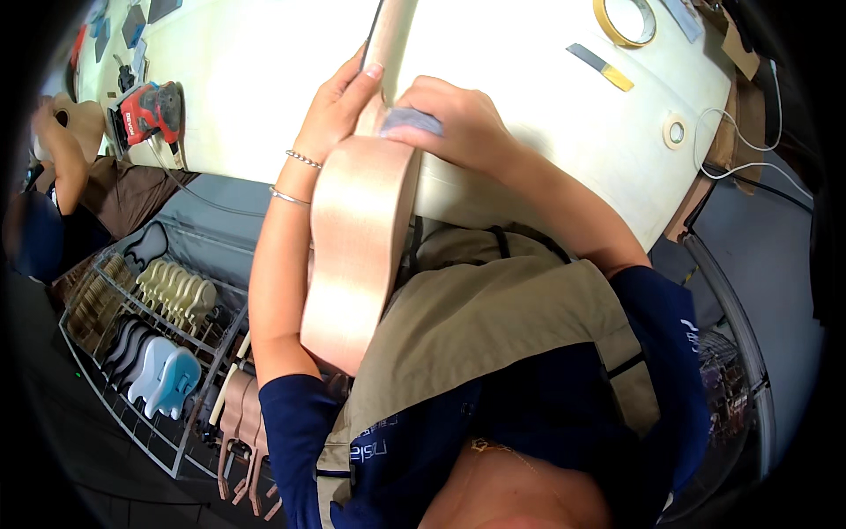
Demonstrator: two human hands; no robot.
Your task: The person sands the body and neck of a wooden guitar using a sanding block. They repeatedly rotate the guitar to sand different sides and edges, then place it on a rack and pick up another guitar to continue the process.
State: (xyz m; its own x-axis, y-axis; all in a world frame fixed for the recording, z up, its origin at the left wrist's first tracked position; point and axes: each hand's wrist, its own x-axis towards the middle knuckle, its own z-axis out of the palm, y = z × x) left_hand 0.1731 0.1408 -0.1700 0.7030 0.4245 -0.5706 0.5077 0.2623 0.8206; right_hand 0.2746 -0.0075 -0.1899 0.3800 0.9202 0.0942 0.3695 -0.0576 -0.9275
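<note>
The instrument [357,238] looks light, stiff; the left hand [342,101] grips its neck [394,40], likely the best hold. Alongside, the right hand [465,123] clasps a grey pad [414,121].

Left hand [342,101] curls near folded right hand [465,123].

The tabletop [493,53] is wide and pale, almost white. On its left part stands a red and black power sander [157,115], and some flat grey-blue pieces [134,26] lie farther up. On the right part lie a yellow tape roll [603,11], a narrow grey-and-yellow strip [601,67] just below it, and, nearer the right edge, a small white roll [668,132]. At the lower left there is a grey metal rack [187,445]. It carries rows of guitar-shaped pieces: cream ones [176,291], dark ones [128,348] and light blue ones [176,379].
</note>
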